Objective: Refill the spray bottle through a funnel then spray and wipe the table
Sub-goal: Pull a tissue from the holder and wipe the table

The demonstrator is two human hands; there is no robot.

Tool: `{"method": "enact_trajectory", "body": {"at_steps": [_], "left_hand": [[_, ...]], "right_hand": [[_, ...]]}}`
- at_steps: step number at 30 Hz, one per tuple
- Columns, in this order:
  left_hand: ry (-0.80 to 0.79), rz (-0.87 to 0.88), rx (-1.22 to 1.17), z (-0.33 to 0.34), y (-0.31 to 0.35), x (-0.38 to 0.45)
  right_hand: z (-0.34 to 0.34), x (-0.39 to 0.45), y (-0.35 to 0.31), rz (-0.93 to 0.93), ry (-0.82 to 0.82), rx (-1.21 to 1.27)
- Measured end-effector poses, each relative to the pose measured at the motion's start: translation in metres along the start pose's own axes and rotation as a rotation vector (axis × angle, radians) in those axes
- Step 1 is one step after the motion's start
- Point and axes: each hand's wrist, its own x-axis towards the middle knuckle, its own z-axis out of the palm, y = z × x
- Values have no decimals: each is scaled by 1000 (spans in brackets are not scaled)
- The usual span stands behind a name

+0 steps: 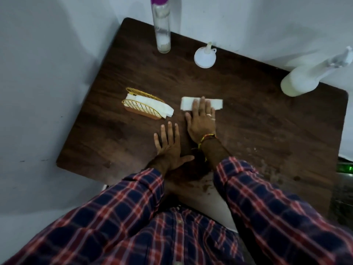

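My right hand [201, 119] lies flat with straight fingers pressing a folded white tissue [187, 104] onto the dark wooden table [267, 121]. My left hand [169, 144] rests open and flat on the table just to its left, holding nothing. The white spray bottle [305, 77] stands at the far right edge, trigger head pointing right. A white funnel [205, 57] sits upside down near the back edge. A tall clear bottle with a purple cap [162, 25] stands at the back left, almost empty.
A gold wire napkin holder [143, 106] with white tissues stands left of the hands. Pale walls close the table on the left and back. Wet smears and specks mark the table's near right part [267, 169]. A green object [345, 167] shows beyond the right edge.
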Motion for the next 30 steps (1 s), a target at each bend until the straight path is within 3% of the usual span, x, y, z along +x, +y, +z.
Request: {"method": "enact_trajectory", "body": {"at_steps": [4, 7, 10, 13, 17, 20, 24, 27, 30], "left_hand": [[52, 53, -1, -5, -23, -8], [81, -14, 32, -1, -43, -15], [36, -24, 87, 2, -44, -13], [5, -33, 91, 0, -42, -11], [7, -76, 1, -4, -44, -6], [39, -86, 9, -2, -40, -7], [80, -111, 59, 6, -40, -6], [124, -141, 96, 8, -35, -7], [154, -125, 93, 7, -40, -8]], "right_hand": [[17, -60, 0, -18, -17, -35], [16, -71, 30, 190, 71, -46], [1, -31, 40, 314, 56, 7], [1, -10, 19, 162, 52, 14], [24, -72, -16, -67, 19, -69], [26, -110, 4, 23, 13, -63], [6, -63, 29, 286, 51, 7], [6, -51, 6, 184, 26, -22], [33, -109, -31, -14, -39, -52]]}}
